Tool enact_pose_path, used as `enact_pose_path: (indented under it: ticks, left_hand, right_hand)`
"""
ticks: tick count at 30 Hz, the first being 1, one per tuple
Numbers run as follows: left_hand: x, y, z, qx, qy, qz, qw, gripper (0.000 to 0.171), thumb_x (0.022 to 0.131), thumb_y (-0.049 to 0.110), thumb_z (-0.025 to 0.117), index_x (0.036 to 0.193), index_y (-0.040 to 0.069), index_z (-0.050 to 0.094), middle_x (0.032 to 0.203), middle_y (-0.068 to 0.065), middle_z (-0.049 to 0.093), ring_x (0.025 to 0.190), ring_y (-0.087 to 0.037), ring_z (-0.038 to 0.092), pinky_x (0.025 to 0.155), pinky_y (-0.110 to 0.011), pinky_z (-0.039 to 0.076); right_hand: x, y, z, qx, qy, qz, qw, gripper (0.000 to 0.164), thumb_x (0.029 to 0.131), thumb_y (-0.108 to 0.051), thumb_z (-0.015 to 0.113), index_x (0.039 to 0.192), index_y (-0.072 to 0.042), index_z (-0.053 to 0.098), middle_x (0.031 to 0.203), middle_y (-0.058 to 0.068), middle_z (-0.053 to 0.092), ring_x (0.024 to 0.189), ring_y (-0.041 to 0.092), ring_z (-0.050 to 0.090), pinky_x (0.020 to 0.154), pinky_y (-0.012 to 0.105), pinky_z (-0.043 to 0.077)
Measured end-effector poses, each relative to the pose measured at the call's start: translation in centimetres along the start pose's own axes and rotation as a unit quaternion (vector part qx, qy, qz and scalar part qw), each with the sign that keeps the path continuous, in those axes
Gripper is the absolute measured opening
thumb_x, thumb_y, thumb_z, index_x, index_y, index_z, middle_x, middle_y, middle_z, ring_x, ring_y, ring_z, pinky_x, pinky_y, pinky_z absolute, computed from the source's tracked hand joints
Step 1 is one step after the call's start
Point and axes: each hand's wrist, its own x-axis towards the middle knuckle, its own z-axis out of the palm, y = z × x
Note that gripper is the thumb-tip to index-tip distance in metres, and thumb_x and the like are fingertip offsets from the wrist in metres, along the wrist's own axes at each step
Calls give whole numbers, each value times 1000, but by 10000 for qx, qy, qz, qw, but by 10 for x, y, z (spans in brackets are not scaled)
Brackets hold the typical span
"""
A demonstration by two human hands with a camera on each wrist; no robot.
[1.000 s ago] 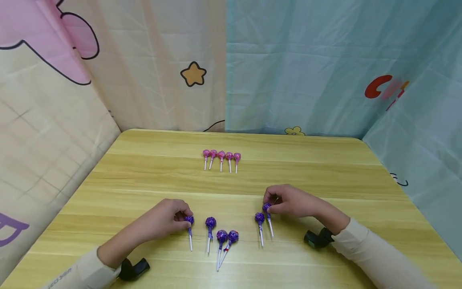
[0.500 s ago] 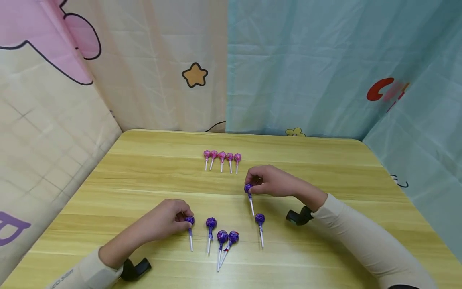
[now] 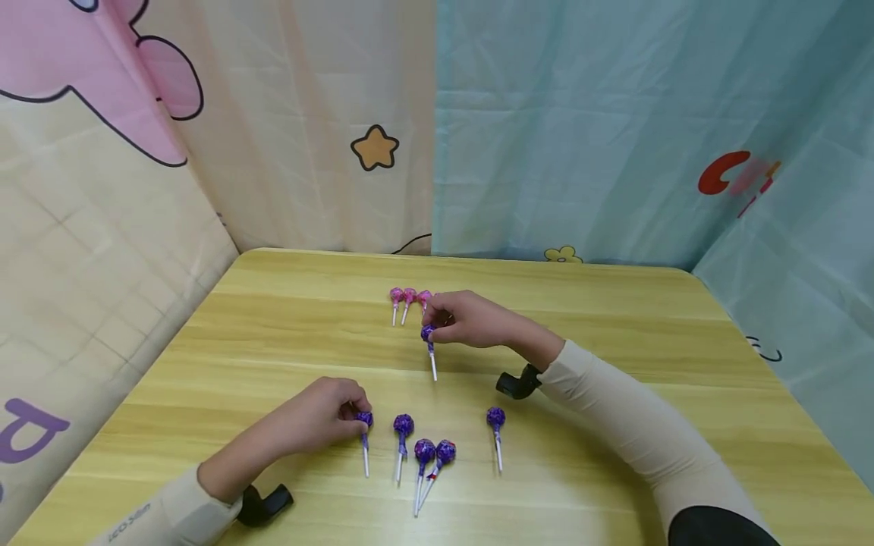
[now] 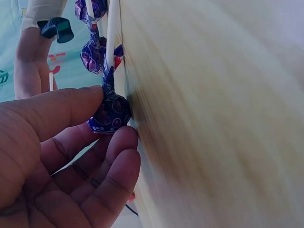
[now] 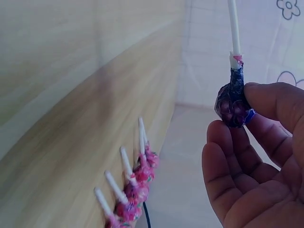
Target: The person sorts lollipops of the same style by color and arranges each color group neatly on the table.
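left hand (image 3: 326, 413), right hand (image 3: 470, 318) — 1 lollipop (image 5: 231, 107) each, head (purple) pinched between fingertips

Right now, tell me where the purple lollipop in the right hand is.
In the head view, the purple lollipop is near the middle of the picture, pinched by the right hand on the near side of the pink lollipops.

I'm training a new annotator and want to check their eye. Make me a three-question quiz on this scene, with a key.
1. Multiple choice: what does the right hand hold? A: a pink lollipop; B: a purple lollipop; C: nothing.
2. True or false: the pink lollipops lie farther back on the table than the left hand.
3. Count: how many loose purple lollipops, held by neither hand, are there?
Key: 1: B; 2: true; 3: four.
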Motion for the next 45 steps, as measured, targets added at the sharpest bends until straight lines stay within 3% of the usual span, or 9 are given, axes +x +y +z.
enact_pose_path:
  ticks: [14,21,32,45]
  left_hand:
    - [4,-1,-1,75,-60,-5,10000,8,86,8,76,87,12,69,79,11,59,69,-5,53,62,-25,48]
    - [6,-1,-1,34,-80,-64,9999,7,87,9,76,89,12,70,79,10,59,69,-5,54,62,-25,48]
    - [9,0,0,27,-92,-71,9999,7,87,10,76,88,14,70,79,10,59,69,-5,53,62,-25,48]
    - [11,5,-4,-28,-109,-118,9999,7,87,9,76,89,12,70,79,10,59,69,-5,53,62,-24,47]
  right_hand:
    - [52,6,15,260,200,78,9994,8,94,-15,70,100,-12,64,94,-1,66,85,16,57,78,27,50]
    - [72,15,20,202,243,46,9995,7,94,-14,70,95,-11,64,90,-1,66,80,14,54,72,25,46]
    - [79,24,31,-165,108,105,9998,7,92,-15,72,94,-12,67,89,0,62,79,14,54,68,24,45]
    - [80,19,32,-915,74,197,9956,7,93,-19,72,92,-14,67,85,-3,62,77,13,53,68,24,45]
